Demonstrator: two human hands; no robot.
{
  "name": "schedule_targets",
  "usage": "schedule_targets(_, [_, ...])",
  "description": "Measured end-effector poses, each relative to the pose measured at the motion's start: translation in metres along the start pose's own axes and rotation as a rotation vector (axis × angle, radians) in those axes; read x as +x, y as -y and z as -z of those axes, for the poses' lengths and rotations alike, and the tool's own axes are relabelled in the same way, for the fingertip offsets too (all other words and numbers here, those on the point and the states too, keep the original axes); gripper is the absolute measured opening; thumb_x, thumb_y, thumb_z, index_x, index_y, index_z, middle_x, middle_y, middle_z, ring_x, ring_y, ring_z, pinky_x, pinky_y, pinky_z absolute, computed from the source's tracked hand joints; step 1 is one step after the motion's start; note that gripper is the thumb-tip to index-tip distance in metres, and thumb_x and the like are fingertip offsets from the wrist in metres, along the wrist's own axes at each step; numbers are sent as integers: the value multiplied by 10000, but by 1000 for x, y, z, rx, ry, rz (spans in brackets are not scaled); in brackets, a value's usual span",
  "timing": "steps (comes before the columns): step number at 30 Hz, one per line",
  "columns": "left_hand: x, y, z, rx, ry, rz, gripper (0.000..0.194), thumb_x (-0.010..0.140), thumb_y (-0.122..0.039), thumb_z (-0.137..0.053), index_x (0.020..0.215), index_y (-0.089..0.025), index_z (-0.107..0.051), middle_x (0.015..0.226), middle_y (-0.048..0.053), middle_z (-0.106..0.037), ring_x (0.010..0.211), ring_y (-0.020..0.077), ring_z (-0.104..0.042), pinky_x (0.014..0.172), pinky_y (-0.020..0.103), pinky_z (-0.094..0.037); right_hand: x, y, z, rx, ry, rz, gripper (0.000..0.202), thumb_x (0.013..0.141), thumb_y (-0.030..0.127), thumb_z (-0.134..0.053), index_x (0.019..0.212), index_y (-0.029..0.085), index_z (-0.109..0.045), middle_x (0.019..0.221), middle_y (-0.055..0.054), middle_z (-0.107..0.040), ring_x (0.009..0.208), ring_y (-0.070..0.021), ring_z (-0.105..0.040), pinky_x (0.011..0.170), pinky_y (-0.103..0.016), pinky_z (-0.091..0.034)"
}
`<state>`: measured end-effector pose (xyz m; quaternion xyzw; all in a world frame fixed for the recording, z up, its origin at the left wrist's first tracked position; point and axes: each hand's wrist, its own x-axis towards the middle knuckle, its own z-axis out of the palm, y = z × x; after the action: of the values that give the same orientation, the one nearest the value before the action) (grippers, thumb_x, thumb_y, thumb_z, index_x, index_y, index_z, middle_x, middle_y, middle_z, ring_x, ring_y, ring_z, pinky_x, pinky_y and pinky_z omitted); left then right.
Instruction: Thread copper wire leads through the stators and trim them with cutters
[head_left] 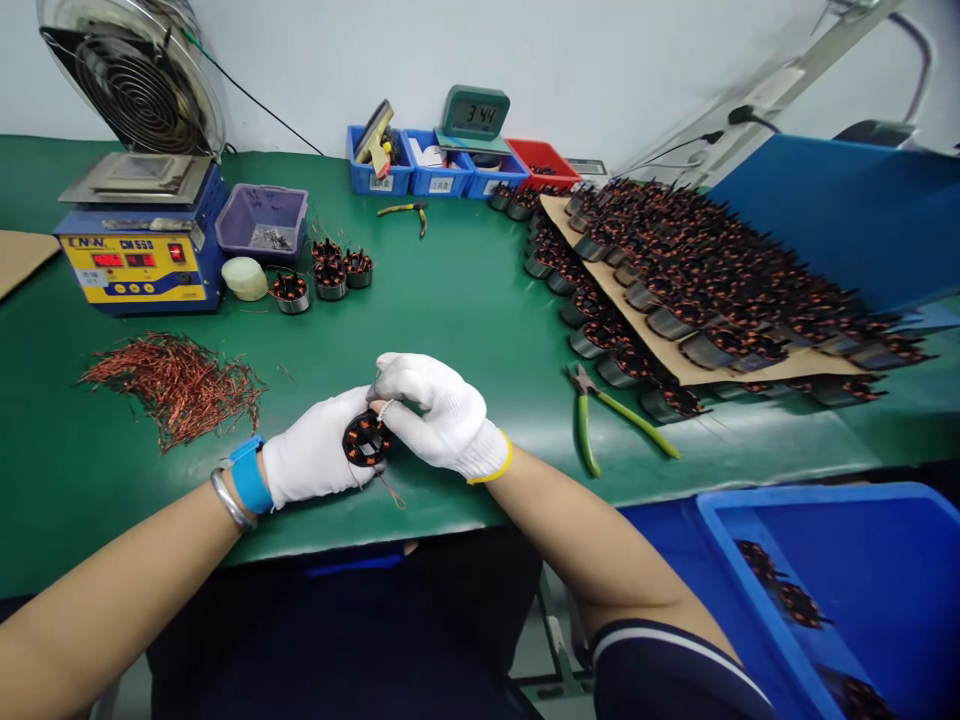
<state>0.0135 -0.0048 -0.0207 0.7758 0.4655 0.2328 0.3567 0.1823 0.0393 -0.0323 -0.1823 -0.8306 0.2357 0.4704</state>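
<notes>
While L hand (319,450) grips coil core (367,430) nr bench edge (450,523), R hand (442,412) pinches at rim.

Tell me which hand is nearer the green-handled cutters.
Right. The right hand is to the left of the green-handled cutters; the left hand is farther left, holding the round wound part.

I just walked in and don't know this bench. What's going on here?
A person in white gloves holds a round wire-wound part in the left hand, with the right hand's fingers at its upper edge; what they pinch is too small to tell. A heap of copper wire lies left, green-handled pliers right.
</notes>
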Motion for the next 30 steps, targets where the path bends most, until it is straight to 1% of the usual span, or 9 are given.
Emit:
schedule_targets(7, [-7, 9, 1, -50, -7, -33, 395, 662, -254, -655, 1038, -170, -568, 964, 55, -672, 830, 198, -648, 806, 346, -538, 9, 5, 7, 115, -99, -130, 116, 866, 217, -521, 864, 179, -631, 851, -57, -657, 825, -168, -634, 835, -371, -528])
schedule_targets(11, [-10, 17, 5, -215, -30, -44, 465, 634, -238, -701, 1072, -170, -562, 1072, 66, -665, 972, 206, -639, 928, 366, -501, 14, 7, 41, -346, -125, -270, 284, 830, 344, -599, 1051, 168, -624, 1008, -92, -646, 883, -198, -623, 830, -376, -521])
schedule_targets(14, [-10, 21, 7, -344, -24, -31, 446, 626, -221, -702, 1043, -164, -556, 1042, 62, -666, 922, 192, -646, 884, 359, -522, -5, 9, 80, -773, 18, -378, 611, 750, 487, -660, 1244, 148, -539, 1265, -157, -557, 1160, -295, -532, 999, -456, -431])
schedule_targets(16, [-10, 23, 5, -395, -23, -20, 429, 627, -213, -689, 1031, -161, -553, 1030, 63, -660, 887, 186, -649, 853, 357, -534, -35, 11, 104, -1009, 128, -559, 802, 713, 530, -669, 1359, 114, -436, 1374, -200, -465, 1271, -346, -435, 1049, -481, -373])
schedule_targets(19, [-9, 25, 1, -409, -21, -19, 442, 631, -237, -690, 1041, -167, -540, 1036, 68, -652, 902, 197, -648, 856, 365, -531, -89, 16, 133, -1294, 178, -982, 927, 678, 544, -678, 1401, 53, -369, 1398, -273, -406, 1298, -441, -366, 1021, -566, -340])
schedule_targets(21, [-8, 25, -2, -413, -14, -4, 521, 633, -261, -694, 1107, -173, -495, 1066, 77, -649, 926, 203, -647, 877, 374, -522, -117, 19, 146, -1267, 242, -1170, 858, 741, 517, -617, 1403, 39, -356, 1418, -265, -392, 1315, -409, -365, 1033, -526, -341])
schedule_targets(23, [-7, 24, -4, -409, -8, 22, 625, 628, -265, -690, 1184, -172, -421, 1109, 94, -643, 950, 205, -646, 903, 379, -510, -129, 22, 154, -1193, 273, -1218, 801, 797, 490, -551, 1426, 50, -325, 1431, -229, -396, 1329, -347, -372, 1053, -446, -342])
schedule_targets(27, [-9, 20, -6, -329, -20, 31, 704, 619, -229, -668, 1239, -177, -339, 1160, 112, -634, 992, 211, -645, 925, 373, -499, -118, 27, 156, -1107, 348, -1266, 749, 811, 380, -529, 1478, 160, -268, 1374, -146, -483, 1214, -291, -499, 964, -390, -409])
schedule_targets(30, [-14, 21, -8, -187, -30, -32, 714, 644, -193, -620, 1286, -205, -306, 1211, 106, -629, 1043, 227, -639, 942, 386, -491, -102, 28, 147, -1158, 432, -1257, 713, 781, 313, -549, 1454, 230, -328, 1332, -117, -513, 1114, -293, -556, 888, -403, -436])
